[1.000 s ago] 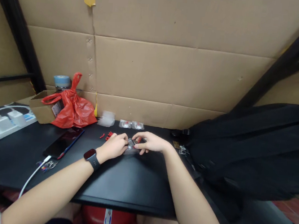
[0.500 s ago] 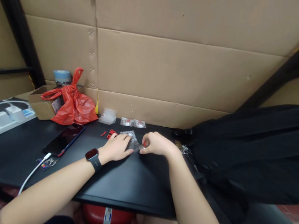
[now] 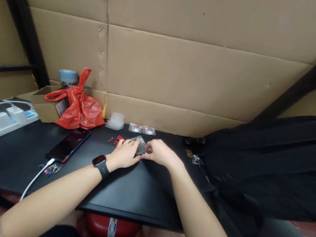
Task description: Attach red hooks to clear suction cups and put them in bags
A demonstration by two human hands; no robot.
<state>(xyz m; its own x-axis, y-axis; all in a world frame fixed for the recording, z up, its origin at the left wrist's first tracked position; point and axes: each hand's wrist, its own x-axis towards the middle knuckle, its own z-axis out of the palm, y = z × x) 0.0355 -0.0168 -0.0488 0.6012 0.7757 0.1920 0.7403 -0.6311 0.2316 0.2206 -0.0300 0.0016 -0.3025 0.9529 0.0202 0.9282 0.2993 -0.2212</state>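
Note:
A small clear plastic bag (image 3: 141,142) lies on the black table. My left hand (image 3: 123,155), with a dark watch on its wrist, rests with its fingers stretched over the bag's left edge and its thumb apart. My right hand (image 3: 158,151) is closed in a pinch at the bag's near right edge, gripping a small red piece (image 3: 147,149) that is mostly hidden by the fingers. Beside my left fingertips sits a little heap of red pieces (image 3: 119,140). One single red piece (image 3: 110,139) lies to the left of the heap.
Two clear packets (image 3: 149,130) with red bits lie near the cardboard wall, beside a stack of clear bags (image 3: 115,121). At left are a red plastic bag (image 3: 79,111), a phone (image 3: 70,145) and a power strip (image 3: 4,126). A black bag (image 3: 270,163) fills the right side.
My right hand has moved slightly left with the red piece, from beside the clear bag to its edge. My left hand stays on the bag. The view has shifted a little.

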